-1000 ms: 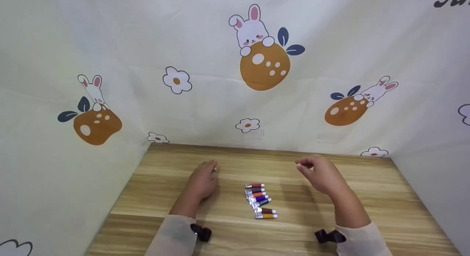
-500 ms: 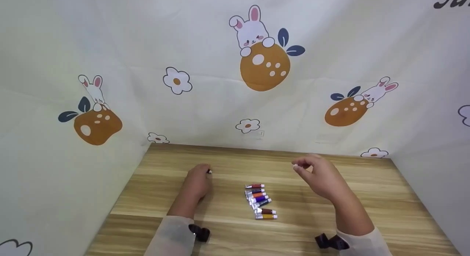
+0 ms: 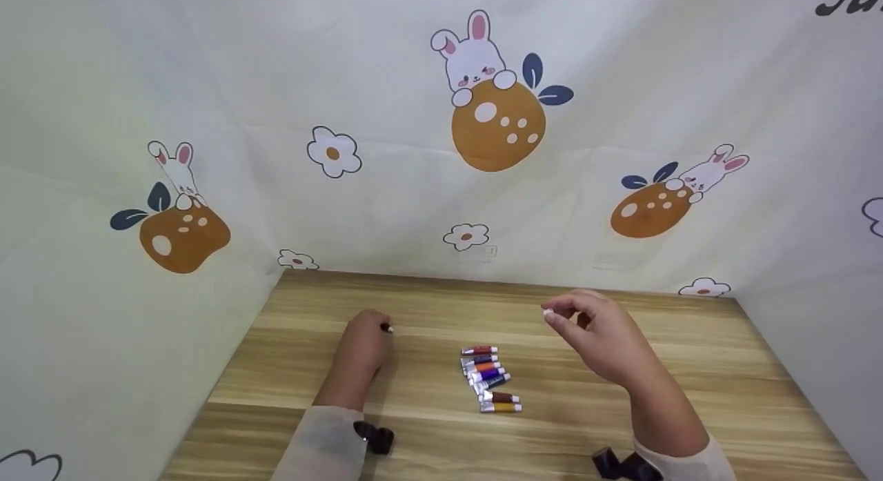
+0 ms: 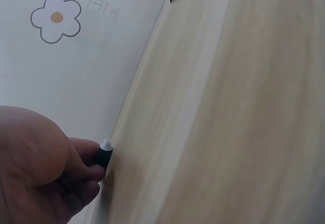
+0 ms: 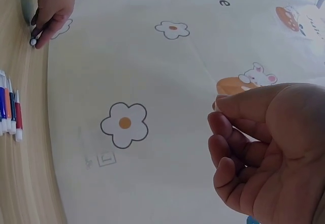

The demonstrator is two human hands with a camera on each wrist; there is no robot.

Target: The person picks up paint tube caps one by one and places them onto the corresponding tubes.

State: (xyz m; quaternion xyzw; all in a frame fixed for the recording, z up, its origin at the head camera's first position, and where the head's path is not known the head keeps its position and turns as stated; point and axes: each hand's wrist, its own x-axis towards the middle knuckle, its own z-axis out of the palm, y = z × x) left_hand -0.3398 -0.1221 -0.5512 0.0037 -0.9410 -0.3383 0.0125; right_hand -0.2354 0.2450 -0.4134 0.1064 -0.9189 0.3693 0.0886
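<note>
Above the left part of the table, my left hand (image 3: 362,343) grips a small dark paint tube (image 4: 104,157). Its white nozzle end pokes out past thumb and fingers, while the hand hides most of the tube. My right hand (image 3: 603,336) is raised at the right, its thumb and index finger pinching a tiny white piece (image 3: 548,314) that looks like a tube cap. In the right wrist view that piece is almost wholly covered by the fingertips. Between the hands lies a group of paint tubes, among them a red tube (image 3: 479,350) and a yellow tube (image 3: 507,408).
The wood-grain table (image 3: 428,439) meets a cream cloth backdrop (image 3: 386,212) at the back and both sides. A brown tube (image 3: 506,398) lies just behind the yellow one; orange, purple and dark tubes overlap farther back.
My left hand has drawn a little left and toward me, and the tube's tip has come into sight. The right hand has shifted slightly left, showing more of the white piece. The lying tubes stay put.
</note>
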